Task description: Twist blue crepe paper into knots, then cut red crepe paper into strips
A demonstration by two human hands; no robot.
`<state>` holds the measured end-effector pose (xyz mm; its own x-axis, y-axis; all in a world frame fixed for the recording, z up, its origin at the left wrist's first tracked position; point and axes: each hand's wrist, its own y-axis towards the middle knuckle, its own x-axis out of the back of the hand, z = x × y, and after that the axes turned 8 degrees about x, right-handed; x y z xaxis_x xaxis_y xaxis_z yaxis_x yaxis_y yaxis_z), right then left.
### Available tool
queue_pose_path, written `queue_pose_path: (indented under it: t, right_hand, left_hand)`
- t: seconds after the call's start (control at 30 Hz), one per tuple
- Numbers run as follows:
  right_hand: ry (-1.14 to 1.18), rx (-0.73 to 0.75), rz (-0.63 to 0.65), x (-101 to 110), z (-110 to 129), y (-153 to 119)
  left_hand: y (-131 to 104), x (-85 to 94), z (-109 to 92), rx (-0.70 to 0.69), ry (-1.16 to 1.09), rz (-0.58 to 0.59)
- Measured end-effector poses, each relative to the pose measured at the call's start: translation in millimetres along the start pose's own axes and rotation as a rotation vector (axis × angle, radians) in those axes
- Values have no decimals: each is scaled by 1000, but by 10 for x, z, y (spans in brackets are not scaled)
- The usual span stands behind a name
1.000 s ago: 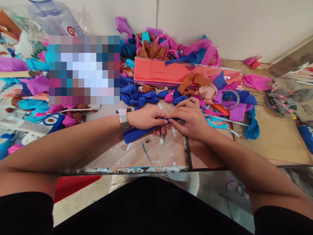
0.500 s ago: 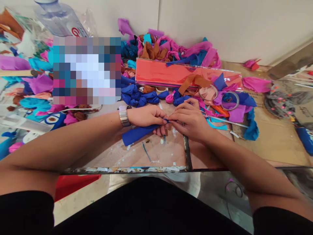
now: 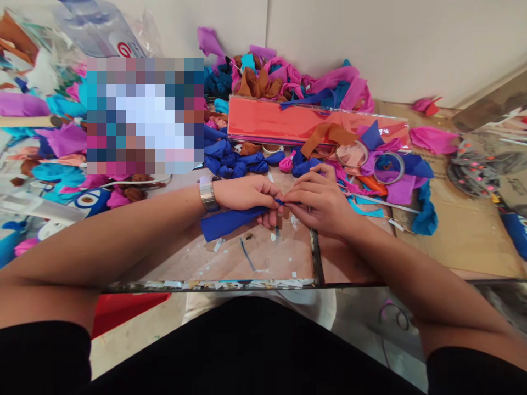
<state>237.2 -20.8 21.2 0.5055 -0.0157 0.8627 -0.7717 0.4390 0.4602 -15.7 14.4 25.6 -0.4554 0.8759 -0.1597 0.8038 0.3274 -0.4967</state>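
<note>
A strip of dark blue crepe paper runs from the lower left into my two hands, loose at its wide end and gathered narrow at the fingertips. My left hand, with a metal watch on the wrist, pinches the gathered part between thumb and fingers. My right hand meets it from the right, its fingertips closed on the twisted tip of the same paper. Just beyond my hands lie several knotted blue paper pieces and a small pink knotted piece.
Behind the knotted pieces lies a flat pack of red paper, with coloured paper heaped behind it. Tape rolls rest among scraps at the right, by a cardboard sheet. A plastic bottle stands back left, near a blurred-out patch.
My hands stay nearly in place, still pinching the blue paper. Its loose end has shifted slightly left, and a little more twisted paper shows between my fingertips.
</note>
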Motion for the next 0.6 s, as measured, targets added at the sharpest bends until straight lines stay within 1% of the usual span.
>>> queue_pose_path:
  t: [0.3, 0.6]
  right_hand:
    - [-17, -2, -34, -2, 14, 12]
    - [-27, -37, -29, -4, 8, 14]
  left_hand:
    - [0, -21, 8, -5, -23, -29]
    - [3, -37, -16, -6, -45, -55]
